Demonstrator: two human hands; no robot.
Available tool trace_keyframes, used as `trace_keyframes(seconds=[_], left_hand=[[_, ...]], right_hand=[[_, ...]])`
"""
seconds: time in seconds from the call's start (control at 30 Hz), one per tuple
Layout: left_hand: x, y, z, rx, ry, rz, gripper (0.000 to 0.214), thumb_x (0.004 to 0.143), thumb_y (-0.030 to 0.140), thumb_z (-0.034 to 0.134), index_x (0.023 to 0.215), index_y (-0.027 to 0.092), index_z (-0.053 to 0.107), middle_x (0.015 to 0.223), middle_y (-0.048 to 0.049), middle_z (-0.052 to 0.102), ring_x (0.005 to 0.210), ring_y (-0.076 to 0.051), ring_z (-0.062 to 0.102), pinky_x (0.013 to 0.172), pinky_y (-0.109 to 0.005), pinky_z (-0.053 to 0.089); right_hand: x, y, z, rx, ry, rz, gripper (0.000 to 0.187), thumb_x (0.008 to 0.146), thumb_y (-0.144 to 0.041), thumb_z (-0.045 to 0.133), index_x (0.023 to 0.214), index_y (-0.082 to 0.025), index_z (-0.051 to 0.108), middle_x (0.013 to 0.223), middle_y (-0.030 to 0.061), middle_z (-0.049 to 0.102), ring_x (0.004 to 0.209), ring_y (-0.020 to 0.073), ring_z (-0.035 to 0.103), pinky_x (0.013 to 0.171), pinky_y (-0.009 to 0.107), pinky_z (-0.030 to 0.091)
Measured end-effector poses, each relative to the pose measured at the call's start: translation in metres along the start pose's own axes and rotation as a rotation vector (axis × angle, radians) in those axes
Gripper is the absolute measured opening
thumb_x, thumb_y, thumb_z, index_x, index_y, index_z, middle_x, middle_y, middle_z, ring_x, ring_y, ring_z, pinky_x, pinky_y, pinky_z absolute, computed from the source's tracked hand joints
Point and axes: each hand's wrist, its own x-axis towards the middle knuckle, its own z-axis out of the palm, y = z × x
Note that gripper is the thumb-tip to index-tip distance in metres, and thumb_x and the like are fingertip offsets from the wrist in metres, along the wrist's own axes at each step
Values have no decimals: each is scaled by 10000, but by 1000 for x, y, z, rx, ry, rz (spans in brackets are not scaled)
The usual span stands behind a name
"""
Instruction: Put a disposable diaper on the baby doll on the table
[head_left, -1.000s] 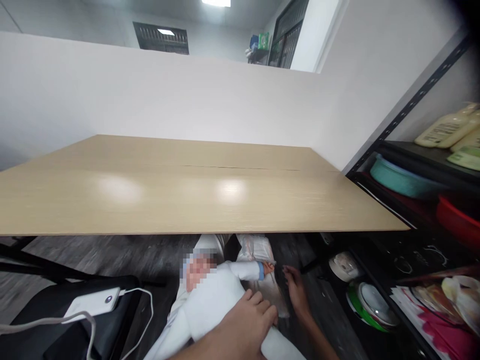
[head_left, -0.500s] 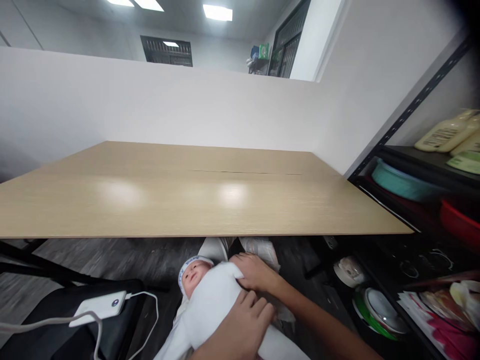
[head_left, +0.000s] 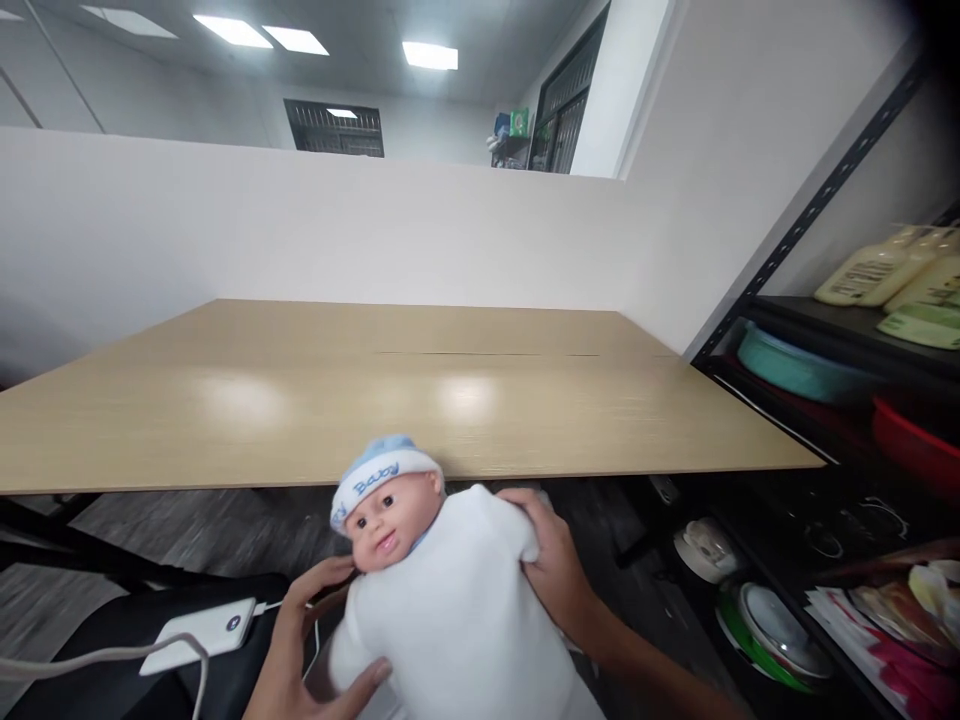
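A baby doll (head_left: 465, 600) in a white outfit is held up at the near edge of the table, its head tilted to the left. It wears a blue and white cap (head_left: 386, 475) with "Baby" lettering. My left hand (head_left: 311, 645) grips the doll's side near its arm, thumb across the front and fingers by the head. On the other side, my right hand (head_left: 553, 565) is closed round the doll's shoulder and arm. The doll's legs are out of view or hidden below.
A wooden table (head_left: 360, 400) stretches ahead to a white partition (head_left: 420, 235). At left, a white power bank (head_left: 199, 635) with cables lies on a black chair (head_left: 82, 640). Shelves at right hold pale bottles (head_left: 870, 270), a teal basin (head_left: 802, 365), a red basin (head_left: 915, 440) and lidded containers (head_left: 780, 630).
The doll has risen from my lap toward the table edge and turned more upright. My left hand has moved from across its body to its left side; my right hand grips the shoulder.
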Motion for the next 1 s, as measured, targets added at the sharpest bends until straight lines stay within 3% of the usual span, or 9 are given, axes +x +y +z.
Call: trace_keyframes(seconds=[0.07,0.17,0.33,0.43,0.63,0.73,0.83,1.0], left_hand=[[24,2,5,-2,-157,-48,761,765,499,814,1408,303,458,1382,-108,659,1185,-364,694,975,-491,610],[69,16,11,14,-333,-95,667,824,474,749,1401,267,487,1359,-88,707,1191,-358,698,957,-430,595],[148,42,18,-38,-457,-47,556,838,498,681,1304,205,602,1307,-90,736,1192,-353,684,1004,-420,539],[180,45,26,-57,-503,-48,570,808,511,690,1273,189,629,1307,-92,732,1187,-344,676,1006,-421,533],[211,35,31,147,-480,-44,654,753,570,732,1273,188,625,1229,-82,756,1099,-342,698,893,-378,535],[224,24,29,328,-424,12,660,808,641,690,1293,198,623,1175,-98,767,1073,-364,700,864,-384,505],[240,6,30,450,-373,100,647,866,727,604,1234,199,666,1158,-111,767,1088,-370,678,904,-395,471],[270,-29,37,432,-324,135,596,929,717,558,1237,221,675,1193,-90,751,1094,-328,646,956,-389,455]], right_hand=[[4,0,-8,30,109,78,387,771,-186,603,1150,-250,647,1101,47,761,998,243,702,841,303,530],[23,2,-26,-42,173,98,334,828,-220,596,1159,-245,630,1094,46,757,975,243,699,813,304,521],[66,19,-67,-635,2,-78,284,933,-195,524,1196,-210,631,1119,96,726,1028,267,648,862,337,451],[84,40,-83,-830,-111,-85,252,962,-184,511,1178,-196,640,1093,100,716,1019,261,634,851,326,421],[94,82,-90,-859,-145,-42,220,1003,-284,554,1175,-174,635,1115,108,709,1048,273,630,869,335,436],[97,98,-91,-767,-116,-6,265,1011,-337,563,1224,-195,636,1152,94,713,1076,272,640,872,344,469],[108,116,-92,-680,-102,-2,306,1009,-413,574,1240,-225,646,1193,88,718,1101,278,648,900,368,502],[143,148,-91,-609,-94,-73,363,1006,-457,559,1274,-226,637,1235,109,714,1121,290,650,946,411,524]])
